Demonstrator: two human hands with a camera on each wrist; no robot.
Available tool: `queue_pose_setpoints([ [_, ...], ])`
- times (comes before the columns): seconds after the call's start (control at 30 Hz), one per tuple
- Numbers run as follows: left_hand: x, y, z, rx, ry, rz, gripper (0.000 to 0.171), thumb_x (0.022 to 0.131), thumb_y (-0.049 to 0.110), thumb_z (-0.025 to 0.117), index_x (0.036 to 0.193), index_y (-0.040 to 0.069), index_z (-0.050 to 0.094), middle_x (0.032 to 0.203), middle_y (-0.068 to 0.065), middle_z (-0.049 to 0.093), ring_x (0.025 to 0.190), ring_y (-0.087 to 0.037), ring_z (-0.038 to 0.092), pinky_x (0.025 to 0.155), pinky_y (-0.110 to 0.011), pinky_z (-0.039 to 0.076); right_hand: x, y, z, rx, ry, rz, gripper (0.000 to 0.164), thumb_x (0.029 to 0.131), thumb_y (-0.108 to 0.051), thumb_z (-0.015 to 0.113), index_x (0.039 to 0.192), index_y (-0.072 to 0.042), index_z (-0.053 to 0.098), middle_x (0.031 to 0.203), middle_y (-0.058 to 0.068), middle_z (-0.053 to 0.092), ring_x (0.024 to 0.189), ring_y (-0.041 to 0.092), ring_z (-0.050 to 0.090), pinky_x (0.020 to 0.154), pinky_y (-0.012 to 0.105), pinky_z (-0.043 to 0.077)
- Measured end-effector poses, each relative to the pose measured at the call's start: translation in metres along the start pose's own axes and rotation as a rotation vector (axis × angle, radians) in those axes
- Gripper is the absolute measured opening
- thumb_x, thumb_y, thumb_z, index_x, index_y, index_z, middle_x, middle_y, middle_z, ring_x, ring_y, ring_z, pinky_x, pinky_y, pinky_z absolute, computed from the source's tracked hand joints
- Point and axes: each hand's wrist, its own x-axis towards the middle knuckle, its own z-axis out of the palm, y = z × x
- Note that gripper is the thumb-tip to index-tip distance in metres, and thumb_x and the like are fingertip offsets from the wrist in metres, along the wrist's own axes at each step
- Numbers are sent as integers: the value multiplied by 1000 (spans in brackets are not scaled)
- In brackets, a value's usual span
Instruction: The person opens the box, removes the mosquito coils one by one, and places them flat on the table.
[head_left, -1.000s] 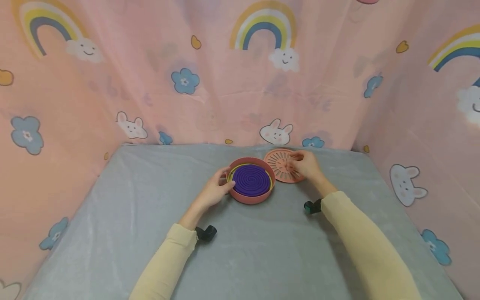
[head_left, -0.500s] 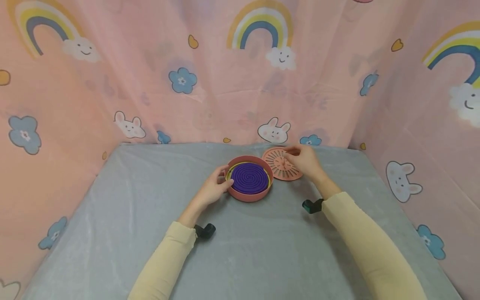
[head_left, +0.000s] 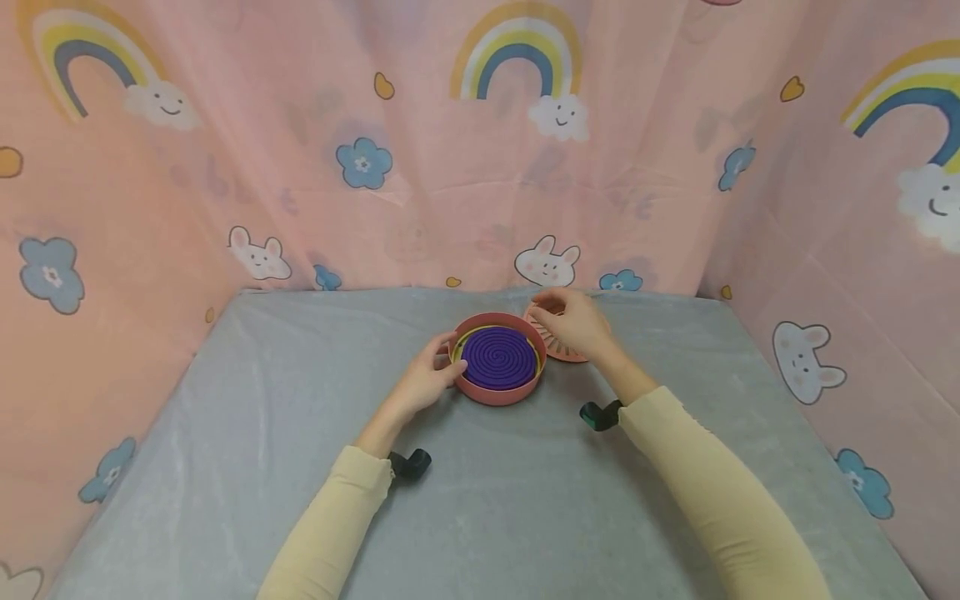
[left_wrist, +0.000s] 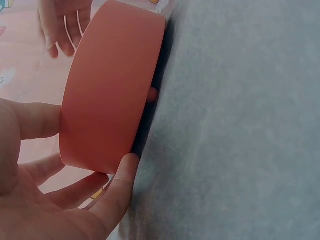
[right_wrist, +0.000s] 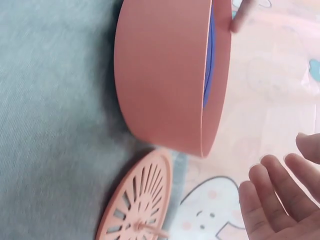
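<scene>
A round coral-pink mosquito coil box (head_left: pixel 495 398) stands on the grey cloth with a purple mosquito coil (head_left: pixel 497 358) lying inside. A yellow rim shows round the coil. My left hand (head_left: pixel 423 383) grips the box's left side, the thumb over the rim; in the left wrist view its fingers spread round the wall (left_wrist: pixel 110 85). Above the pink slotted lid (head_left: pixel 567 357) is my right hand (head_left: pixel 573 323), fingers loosely bent with nothing between them. The right wrist view shows that lid (right_wrist: pixel 161 166) beside the box, with a thin prong standing up from its centre.
Grey cloth (head_left: pixel 510 500) covers the table. A pink curtain (head_left: pixel 427 225) with rainbows, flowers and rabbits hangs close behind the box and lid and along both sides. A small black wrist camera (head_left: pixel 600 416) sits under the right wrist.
My right hand has moved left over the lid toward the box, now hiding much of the lid in the head view. My left hand keeps its grip, and box and lid stay in place.
</scene>
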Motion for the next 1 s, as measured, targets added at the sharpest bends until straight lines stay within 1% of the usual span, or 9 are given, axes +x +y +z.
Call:
queue_pose_setpoints([
  [0.13, 1, 0, -1, -1, -1, 0, 60, 103, 22, 63, 157, 16, 38, 150, -17, 44, 134, -35, 51, 95, -43, 56, 2, -6, 9, 12, -43, -21, 39, 101, -27, 65, 132, -3, 64, 122, 15, 67, 112, 32, 62, 96, 49, 51],
  [0.33, 1, -1, -3, -13, 0, -14, 60, 103, 22, 63, 157, 16, 38, 152, -16, 42, 136, -35, 49, 97, -45, 55, 10, -5, 28, -59, -79, -73, 40, 100, -32, 66, 131, -5, 65, 121, 13, 69, 111, 30, 63, 97, 48, 52],
  [0.47, 1, -1, -4, -17, -3, -17, 60, 103, 23, 63, 156, 16, 38, 153, -16, 42, 137, -36, 48, 98, -45, 54, 15, -6, 38, -87, -92, -93, 39, 100, -30, 67, 129, -5, 66, 120, 12, 69, 111, 30, 63, 98, 47, 52],
  [0.53, 0, 0, -4, -22, -5, -19, 59, 102, 23, 63, 156, 17, 38, 153, -16, 42, 137, -35, 47, 98, -45, 54, 17, -7, 42, -97, -111, -115, 38, 100, -29, 66, 129, -4, 66, 120, 13, 69, 113, 30, 63, 99, 48, 51],
  [0.7, 0, 0, -4, -34, -7, -7, 60, 103, 22, 63, 156, 16, 38, 152, -18, 42, 136, -36, 48, 98, -44, 54, 22, -6, 52, -168, -147, -161, 40, 100, -31, 66, 130, -5, 66, 126, 12, 67, 119, 29, 62, 103, 50, 49],
  [0.83, 0, 1, -3, -42, -11, 3, 60, 102, 21, 63, 156, 15, 38, 152, -18, 42, 136, -37, 48, 97, -44, 54, 25, -3, 58, -215, -186, -168, 44, 100, -33, 66, 134, -5, 63, 132, 13, 64, 125, 30, 58, 107, 50, 46],
  [1.0, 0, 0, -1, -32, -13, -10, 60, 103, 22, 63, 156, 16, 38, 153, -18, 42, 137, -37, 47, 98, -45, 54, 29, -1, 66, -245, -215, -174, 47, 97, -33, 69, 135, -4, 63, 135, 15, 62, 129, 32, 54, 109, 51, 43],
])
